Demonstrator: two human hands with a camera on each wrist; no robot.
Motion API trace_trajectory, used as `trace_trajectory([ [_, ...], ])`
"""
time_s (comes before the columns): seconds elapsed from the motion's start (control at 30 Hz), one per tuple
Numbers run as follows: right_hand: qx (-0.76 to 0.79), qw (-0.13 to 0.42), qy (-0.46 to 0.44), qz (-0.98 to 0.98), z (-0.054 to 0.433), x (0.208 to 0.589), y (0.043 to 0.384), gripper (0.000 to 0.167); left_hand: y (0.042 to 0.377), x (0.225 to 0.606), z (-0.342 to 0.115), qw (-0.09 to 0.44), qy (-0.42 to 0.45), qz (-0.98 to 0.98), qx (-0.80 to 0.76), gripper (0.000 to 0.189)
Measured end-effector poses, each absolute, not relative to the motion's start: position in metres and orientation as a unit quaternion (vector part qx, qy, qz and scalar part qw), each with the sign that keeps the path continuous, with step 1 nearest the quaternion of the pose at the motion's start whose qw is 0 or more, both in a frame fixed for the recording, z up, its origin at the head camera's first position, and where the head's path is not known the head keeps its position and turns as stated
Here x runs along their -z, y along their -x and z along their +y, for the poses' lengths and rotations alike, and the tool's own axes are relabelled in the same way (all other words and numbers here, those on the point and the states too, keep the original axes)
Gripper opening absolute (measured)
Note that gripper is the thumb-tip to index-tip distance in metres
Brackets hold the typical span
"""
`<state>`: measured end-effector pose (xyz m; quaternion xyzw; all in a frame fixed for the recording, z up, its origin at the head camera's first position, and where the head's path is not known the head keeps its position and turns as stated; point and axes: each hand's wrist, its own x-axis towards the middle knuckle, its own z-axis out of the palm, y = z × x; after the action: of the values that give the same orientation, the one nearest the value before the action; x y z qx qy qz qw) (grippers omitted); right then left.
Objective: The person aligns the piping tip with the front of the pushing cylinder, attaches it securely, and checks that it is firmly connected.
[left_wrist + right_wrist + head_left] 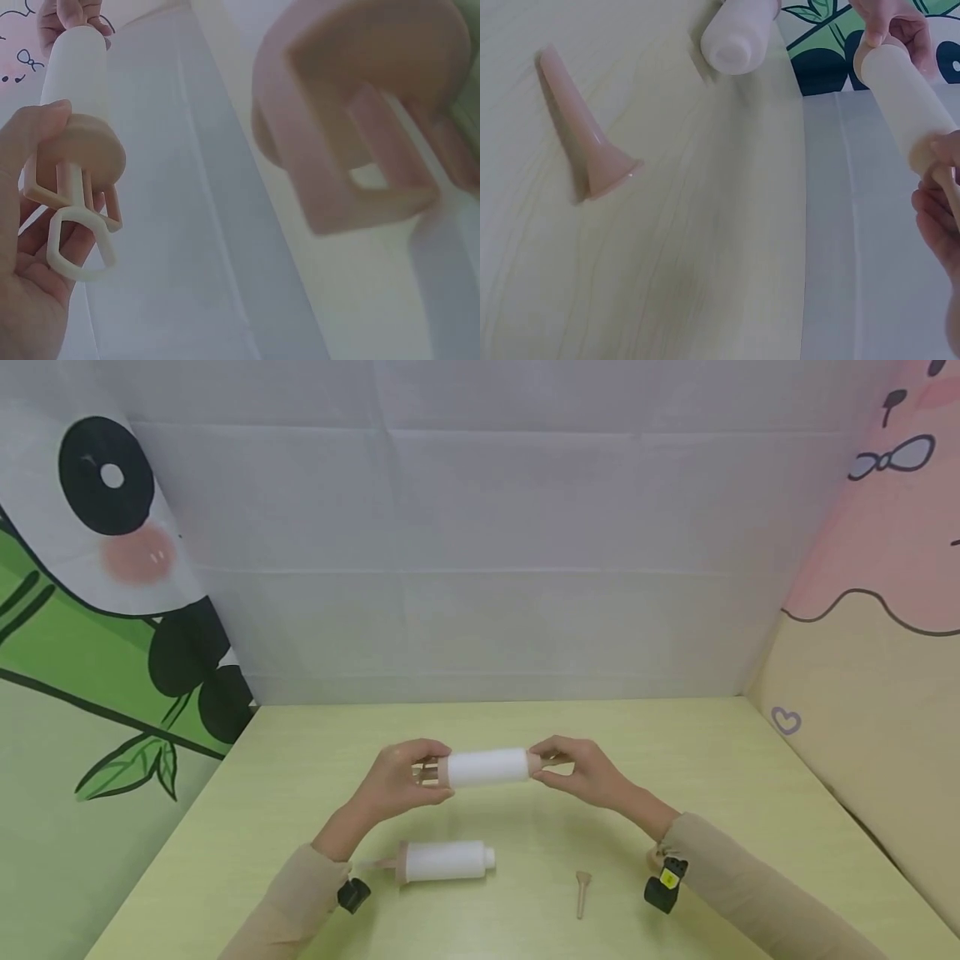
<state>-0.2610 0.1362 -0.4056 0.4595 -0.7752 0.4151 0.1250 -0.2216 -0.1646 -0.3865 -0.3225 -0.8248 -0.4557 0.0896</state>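
Above the table, both hands hold a white syringe-like plunger tube [487, 767] level. My left hand [401, 777] grips its left end, thumb and fingers around the beige cap [90, 150]. That cap carries a beige open frame, and an off-white pull ring [54, 247] sticks out below it in the left wrist view. With thumb and fingers, my right hand [585, 772] pinches the other end at a beige end piece [535, 763], where a narrow beige spout [946, 180] shows, partly hidden by the fingers.
A second, similar white tube [446, 862] lies on the table below the hands, its beige handle end [300, 157] large in the left wrist view. A small flared beige nozzle [581, 893] lies to its right. Printed cloth walls [525, 560] enclose the table.
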Motion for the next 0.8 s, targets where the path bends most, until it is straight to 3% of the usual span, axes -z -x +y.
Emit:
trace_trajectory([
  [0.2, -0.466, 0.061, -0.434, -0.768, 0.135, 0.401, 0.259, 0.025, 0.219, 0.386, -0.165, 0.155, 0.359, -0.829, 0.401, 0.041],
  [0.37, -0.494, 0.030, -0.410, -0.766, 0.132, 0.388, 0.250, 0.023, 0.218, 0.386, -0.165, 0.168, 0.377, -0.823, 0.390, 0.041],
  [0.8, -0.499, 0.027, -0.364, -0.786, 0.123, 0.375, 0.238, 0.023, 0.220, 0.381, -0.170, 0.185, 0.360, -0.852, 0.331, 0.043],
])
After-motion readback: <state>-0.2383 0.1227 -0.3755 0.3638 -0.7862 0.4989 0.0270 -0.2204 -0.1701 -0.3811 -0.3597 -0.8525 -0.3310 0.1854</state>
